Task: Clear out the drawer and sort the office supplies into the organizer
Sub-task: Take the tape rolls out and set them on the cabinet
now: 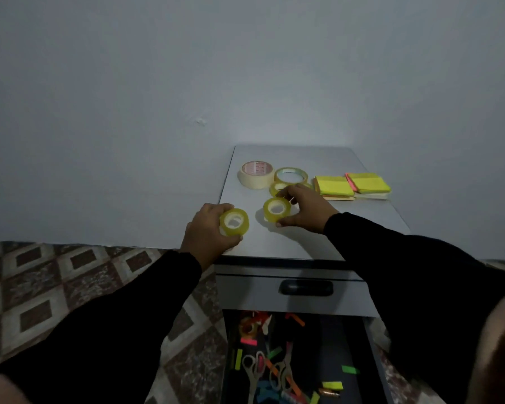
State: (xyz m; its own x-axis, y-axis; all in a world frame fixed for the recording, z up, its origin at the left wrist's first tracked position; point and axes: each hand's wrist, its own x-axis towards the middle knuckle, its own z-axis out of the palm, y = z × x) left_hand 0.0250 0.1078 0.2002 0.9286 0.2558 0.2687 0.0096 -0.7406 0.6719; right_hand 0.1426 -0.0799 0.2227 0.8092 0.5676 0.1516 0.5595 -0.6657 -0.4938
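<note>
Hands in black sleeves reach forward over the grey worktop (289, 243) of a small drawer cabinet. The left hand (207, 228) sits at the worktop's near left corner, fingers curled round a small roll of clear yellowish tape (234, 222) that it grips, hole facing up toward the camera. The right hand (303, 208) lies farther in, thumb and fingers arched around a second small clear yellowish tape roll (276, 209) that it holds tilted on the surface. Just beyond the right hand's fingers a third small clear roll (277, 188) is partly hidden, and past that lie a larger clear tape ring (290, 175) and a cream masking tape roll (256, 174), flat and side by side. To the right of the right hand rest two stacks of neon yellow sticky notes (352, 185). Below both forearms the open drawer (370, 354) shows scissors (254, 371), scattered coloured paper flags and another tape roll, dim and hard to make out.
</note>
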